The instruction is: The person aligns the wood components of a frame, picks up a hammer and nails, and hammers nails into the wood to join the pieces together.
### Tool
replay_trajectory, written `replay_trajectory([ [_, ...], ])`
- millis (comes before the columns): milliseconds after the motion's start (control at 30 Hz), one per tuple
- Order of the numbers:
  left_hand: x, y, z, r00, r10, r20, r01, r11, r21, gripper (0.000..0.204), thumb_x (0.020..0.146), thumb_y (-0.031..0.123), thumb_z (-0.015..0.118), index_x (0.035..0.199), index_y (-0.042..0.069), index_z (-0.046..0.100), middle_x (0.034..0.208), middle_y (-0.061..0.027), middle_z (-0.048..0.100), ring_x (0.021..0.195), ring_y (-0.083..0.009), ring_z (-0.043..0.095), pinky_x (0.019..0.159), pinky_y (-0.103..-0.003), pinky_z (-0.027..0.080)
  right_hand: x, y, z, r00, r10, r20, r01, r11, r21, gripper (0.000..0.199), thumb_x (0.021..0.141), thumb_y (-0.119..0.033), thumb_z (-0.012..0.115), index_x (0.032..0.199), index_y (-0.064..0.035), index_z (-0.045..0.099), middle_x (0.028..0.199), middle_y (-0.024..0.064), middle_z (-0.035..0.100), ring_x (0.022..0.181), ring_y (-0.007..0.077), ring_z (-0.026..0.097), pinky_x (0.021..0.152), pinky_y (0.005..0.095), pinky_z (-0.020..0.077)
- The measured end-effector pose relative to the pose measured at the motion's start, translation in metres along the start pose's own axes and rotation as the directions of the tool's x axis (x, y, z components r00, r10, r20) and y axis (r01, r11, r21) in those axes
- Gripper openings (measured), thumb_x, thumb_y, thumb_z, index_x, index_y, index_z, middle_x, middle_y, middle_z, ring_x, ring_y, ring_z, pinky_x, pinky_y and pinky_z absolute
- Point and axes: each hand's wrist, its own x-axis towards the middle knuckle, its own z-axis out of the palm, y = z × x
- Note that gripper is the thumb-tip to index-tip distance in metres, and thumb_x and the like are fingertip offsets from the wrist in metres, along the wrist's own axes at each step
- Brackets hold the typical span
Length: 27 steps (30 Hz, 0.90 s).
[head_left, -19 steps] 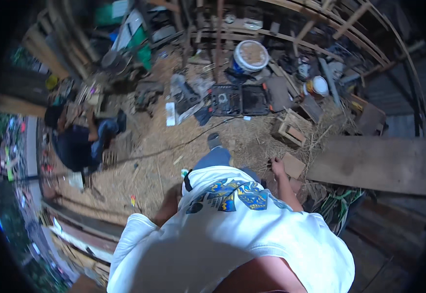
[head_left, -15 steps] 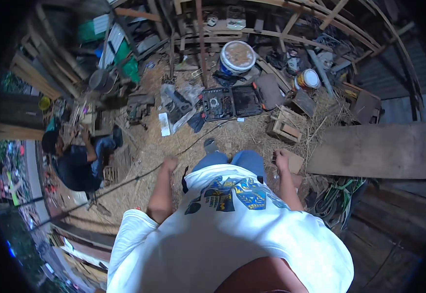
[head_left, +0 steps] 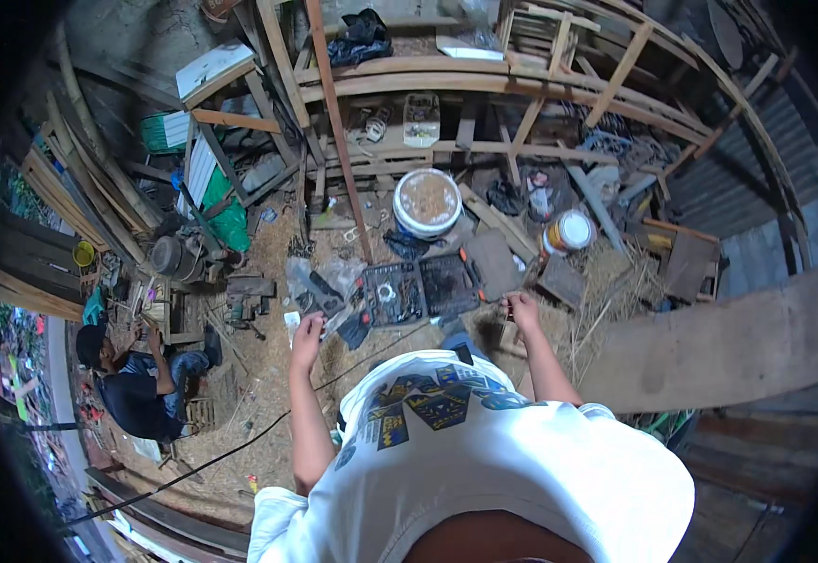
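My left hand (head_left: 307, 340) is raised in front of me, its fingers loosely curled, with nothing visible in it. Just beyond it lie a small white card (head_left: 292, 320) and a dark power tool (head_left: 323, 293) on clear plastic. My right hand (head_left: 522, 314) hovers above a small wooden block stool (head_left: 513, 337), which it partly hides. Its fingers are bent inward and no held thing shows. Between and beyond my hands, an open black toolbox (head_left: 425, 290) with tools in it rests on the straw-strewn ground.
A white bucket (head_left: 428, 204) and a smaller paint can (head_left: 568, 232) stand farther off before wooden framing (head_left: 409, 84). A co-worker (head_left: 137, 385) sits low at the left. A black cable (head_left: 231, 454) crosses the ground. A large board (head_left: 719, 342) is at the right.
Both my hands have moved forward and up, the left one most. My view has tilted up, showing more of the framing, and my torso leans forward. The co-worker stays seated.
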Motion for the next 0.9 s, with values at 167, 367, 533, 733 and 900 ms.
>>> replay_trajectory([
  [167,0.002,-0.008,0.067,0.973,-0.159,-0.165,0.154,0.987,-0.042,0.035,0.107,0.037,0.056,0.125,0.009,0.067,0.104,-0.0023,0.071,0.087,-0.0132,0.063,0.075,-0.03,0.05,0.115,-0.082,-0.007,0.985,-0.11,0.134,0.114,0.993,-0.024,0.019,0.105,-0.018,0.055,0.111,-0.0064,0.068,0.09,0.0017,0.07,0.072,0.0101,0.063,0.061,0.0282,0.0493],
  [367,0.008,0.008,0.133,0.942,-0.256,-0.216,0.251,0.967,-0.052,0.033,0.107,0.038,0.054,0.119,0.01,0.067,0.107,-0.0021,0.072,0.087,-0.0131,0.065,0.072,-0.031,0.05,0.186,-0.177,-0.011,0.95,-0.247,0.189,0.243,0.969,0.045,0.02,0.103,-0.012,0.054,0.114,-0.0002,0.065,0.093,0.0065,0.071,0.074,0.0106,0.061,0.066,0.0263,0.0508],
  [533,0.018,0.036,0.166,0.917,-0.278,-0.287,0.255,0.96,-0.117,0.027,0.108,0.033,0.054,0.114,0.01,0.066,0.108,-0.0021,0.072,0.09,-0.0136,0.066,0.073,-0.03,0.049,0.258,-0.211,0.007,0.88,-0.38,0.285,0.364,0.925,0.111,0.016,0.101,-0.008,0.058,0.113,0.0005,0.062,0.09,0.0069,0.07,0.068,0.01,0.06,0.062,0.0249,0.0489],
  [733,-0.004,0.031,0.171,0.883,-0.332,-0.332,0.325,0.943,-0.078,0.024,0.107,0.029,0.055,0.108,0.007,0.064,0.106,-0.0041,0.073,0.09,-0.0147,0.067,0.074,-0.033,0.049,0.306,-0.248,0.043,0.811,-0.454,0.369,0.445,0.888,0.115,0.016,0.1,-0.008,0.059,0.113,-0.0002,0.064,0.089,0.0066,0.071,0.075,0.0112,0.064,0.068,0.0258,0.0516],
  [900,-0.034,0.032,0.177,0.798,-0.439,-0.413,0.458,0.887,-0.058,0.028,0.108,0.029,0.052,0.113,0.004,0.065,0.106,-0.0067,0.073,0.091,-0.0165,0.068,0.077,-0.033,0.05,0.329,-0.282,0.059,0.806,-0.451,0.384,0.491,0.871,-0.009,0.018,0.099,-0.01,0.058,0.113,-0.0015,0.065,0.092,0.0045,0.072,0.074,0.0096,0.063,0.067,0.0251,0.0519],
])
